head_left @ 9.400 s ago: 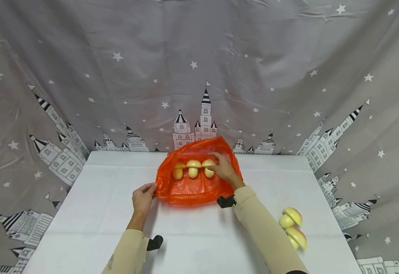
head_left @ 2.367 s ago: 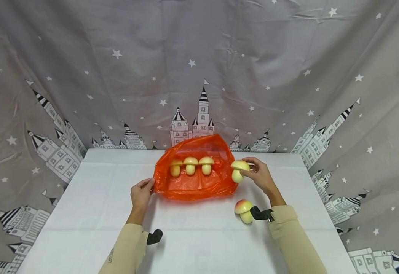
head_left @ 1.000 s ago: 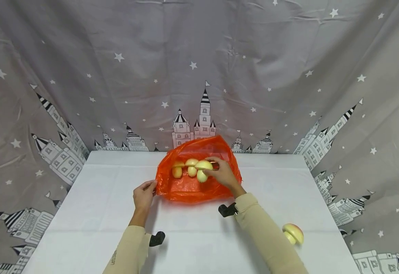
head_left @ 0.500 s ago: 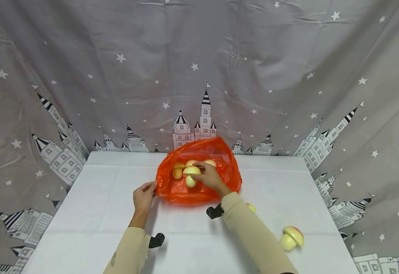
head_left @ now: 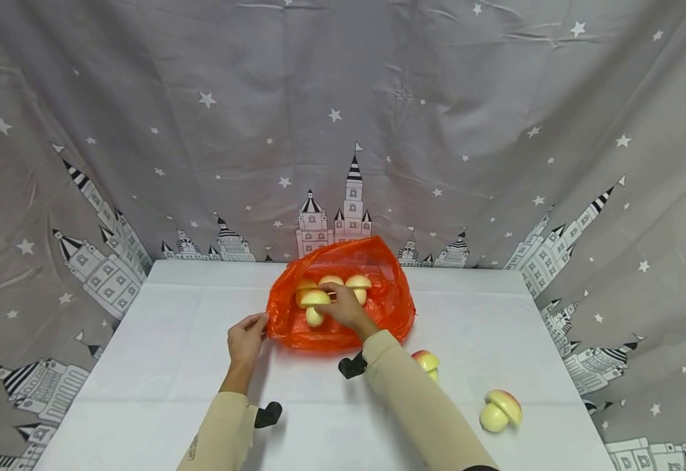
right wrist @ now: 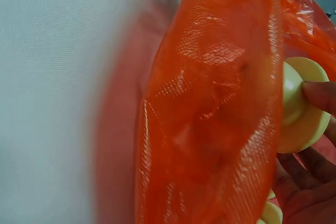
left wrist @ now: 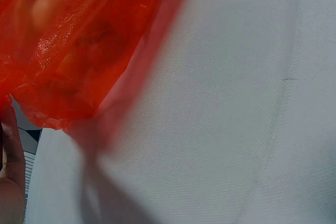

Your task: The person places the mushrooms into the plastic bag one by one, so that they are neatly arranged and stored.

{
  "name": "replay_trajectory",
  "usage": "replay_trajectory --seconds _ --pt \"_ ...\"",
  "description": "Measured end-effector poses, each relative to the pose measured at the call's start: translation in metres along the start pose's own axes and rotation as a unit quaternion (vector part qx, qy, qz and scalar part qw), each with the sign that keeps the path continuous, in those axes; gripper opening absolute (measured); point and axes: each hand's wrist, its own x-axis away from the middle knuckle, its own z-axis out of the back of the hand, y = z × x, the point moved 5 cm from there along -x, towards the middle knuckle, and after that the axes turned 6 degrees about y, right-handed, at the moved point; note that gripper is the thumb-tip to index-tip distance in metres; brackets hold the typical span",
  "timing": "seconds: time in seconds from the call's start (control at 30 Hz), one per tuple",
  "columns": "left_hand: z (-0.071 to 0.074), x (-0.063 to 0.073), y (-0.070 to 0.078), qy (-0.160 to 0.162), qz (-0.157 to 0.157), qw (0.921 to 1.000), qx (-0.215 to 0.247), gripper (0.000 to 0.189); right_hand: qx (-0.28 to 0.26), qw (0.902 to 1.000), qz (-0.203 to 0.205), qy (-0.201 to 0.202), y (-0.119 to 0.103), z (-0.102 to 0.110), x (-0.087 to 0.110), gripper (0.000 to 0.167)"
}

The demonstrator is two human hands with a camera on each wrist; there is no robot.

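An orange-red plastic bag (head_left: 343, 337) lies with its mouth facing me in the head view. My left hand (head_left: 246, 340) pinches the bag's left edge between thumb and fingers. Inside the mouth, my right hand (head_left: 345, 306) holds a yellow toy mushroom (head_left: 315, 309) by thumb and fingers, in front of the leftmost mushroom (head_left: 306, 285). Behind it sit a middle mushroom (head_left: 331, 280), partly covered by my hand, and a right mushroom (head_left: 359, 286). The right wrist view shows the held mushroom (right wrist: 304, 124) past the bag's near wall, with my thumb on its stem.
Two more toy mushrooms lie on the white table (head_left: 166, 366): one (head_left: 425, 362) beside my right sleeve, partly covered by it, and another (head_left: 501, 411) farther right. A grey curtain (head_left: 467, 98) printed with castles hangs behind the table.
Over the last seconds, my right hand has carried a mushroom from beside the bag into its mouth and then leftward. My left hand has stayed at the bag's edge.
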Motion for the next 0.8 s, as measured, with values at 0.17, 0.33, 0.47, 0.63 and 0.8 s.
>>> replay_trajectory --seconds 0.17,0.33,0.47,0.63,0.8 --pt "0.002 0.001 0.0 0.007 0.005 1.0 -0.004 0.03 0.002 0.9999 -0.011 0.004 0.003 -0.007 -0.001 0.042" --pt "0.003 0.001 0.001 0.007 0.003 1.0 -0.003 0.03 -0.005 0.9995 -0.026 0.015 0.007 -0.012 -0.002 0.041" --pt "0.004 0.0 0.0 0.006 0.0 1.0 0.003 0.029 -0.005 0.9994 -0.03 0.014 0.01 -0.018 -0.002 0.04" --pt "0.004 0.0 0.0 0.003 0.001 1.0 0.002 0.029 0.018 0.9992 -0.032 0.016 0.01 -0.026 -0.001 0.041" --pt "0.004 0.001 0.0 0.003 -0.001 1.0 0.003 0.029 0.02 0.9985 -0.05 0.008 0.01 -0.031 0.0 0.043"
